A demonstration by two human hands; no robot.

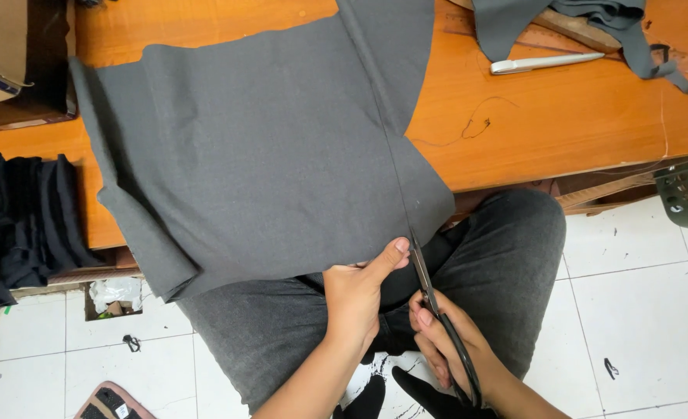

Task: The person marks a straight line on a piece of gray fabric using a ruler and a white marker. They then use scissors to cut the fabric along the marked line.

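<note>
Small tailoring workshop, by the look of it. Orange wooden worktable [561, 116] with a large piece of grey cloth [266, 155] spread over it and hanging off the near edge. More grey offcuts [592, 23] lie at the far corner beside a white marking pen [546, 62]. Loose thread [476, 124] on the tabletop. Folded black fabric [18, 217] stacked at left. White tiled floor [639, 310], scuffed and stained. Long scissors [441, 318] at the cloth's edge.

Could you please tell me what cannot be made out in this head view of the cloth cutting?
- Scissors: handles hidden in the right hand.
- Grey cloth: top cut off by the picture's upper edge.
- Left hand: fingers tucked under the cloth's edge.
- White pen-like tool: too small to identify.
</note>
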